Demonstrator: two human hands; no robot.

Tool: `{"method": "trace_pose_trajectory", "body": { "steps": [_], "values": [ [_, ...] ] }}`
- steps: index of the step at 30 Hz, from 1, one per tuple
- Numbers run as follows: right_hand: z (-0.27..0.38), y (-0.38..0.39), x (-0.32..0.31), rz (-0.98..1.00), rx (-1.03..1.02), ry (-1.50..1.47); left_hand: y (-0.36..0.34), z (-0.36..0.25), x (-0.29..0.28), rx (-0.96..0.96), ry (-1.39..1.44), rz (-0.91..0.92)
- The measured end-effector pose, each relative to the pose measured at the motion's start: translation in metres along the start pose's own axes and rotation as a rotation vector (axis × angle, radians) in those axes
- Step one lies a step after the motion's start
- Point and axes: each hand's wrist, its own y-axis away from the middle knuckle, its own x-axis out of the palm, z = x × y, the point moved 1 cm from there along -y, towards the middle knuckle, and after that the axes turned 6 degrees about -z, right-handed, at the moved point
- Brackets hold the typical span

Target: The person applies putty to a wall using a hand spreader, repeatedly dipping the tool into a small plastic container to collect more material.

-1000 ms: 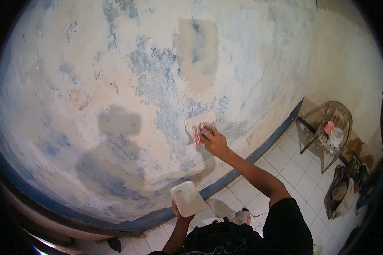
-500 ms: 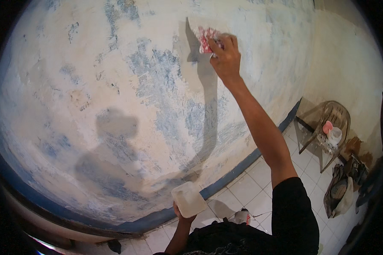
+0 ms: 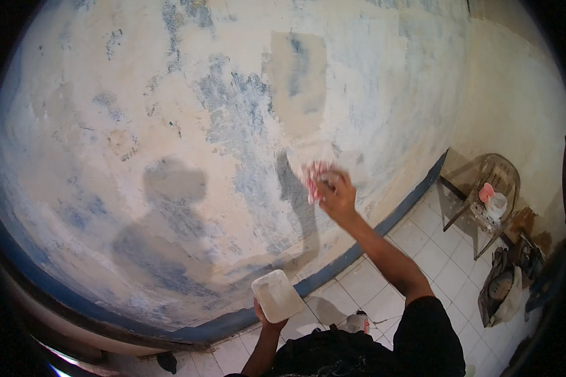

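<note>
My right hand (image 3: 337, 193) is closed around a flat putty spreader (image 3: 316, 181) with a red-and-white mottled surface, blurred by motion, against the wall (image 3: 233, 188). A smooth, darker beige patch (image 3: 299, 81) of coating, still showing blue at its top, lies on the wall above that hand. Low down near the wall's base, my left hand (image 3: 270, 318) grips a cream rectangular tub (image 3: 278, 296), tilted so its inside shows. Pale material seems to coat the tub's inside. My left fingers are partly hidden behind it.
Blue skirting (image 3: 339, 272) runs along the wall's foot above white floor tiles (image 3: 415, 235). A stained chair (image 3: 500, 169) at right bears a pink cup (image 3: 485, 192) and a whitish bag (image 3: 497, 205). An open sack (image 3: 500, 286) lies nearby. A can (image 3: 358, 322) stands close to my body.
My right hand has swept down the wall with the spreader, from near the top to mid-height. The smooth beige patch is now uncovered above it. My left hand and tub have hardly moved.
</note>
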Motion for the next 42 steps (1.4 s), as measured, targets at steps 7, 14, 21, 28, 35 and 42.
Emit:
{"method": "trace_pose_trajectory", "body": {
  "steps": [7,14,21,28,35,42],
  "values": [
    [-0.013,-0.194,0.033,-0.303,-0.211,0.071,-0.003,0.009,0.004,0.018,-0.019,-0.015],
    [0.012,-0.018,0.058,0.009,-0.111,0.069,0.002,0.002,0.002,-0.008,0.050,0.006],
    [0.060,0.115,-0.025,0.438,0.123,-0.073,-0.003,0.007,0.000,-0.055,-0.001,0.009],
    [0.107,0.135,-0.084,0.614,0.961,-0.428,0.011,0.040,-0.020,-0.259,0.018,0.055],
    [0.126,0.169,-0.123,0.769,1.176,-0.178,0.016,0.079,0.046,-0.228,-0.204,0.058],
    [0.118,0.160,-0.180,0.918,1.094,-0.058,0.027,0.136,0.087,-0.168,-0.188,0.096]
  ]
}}
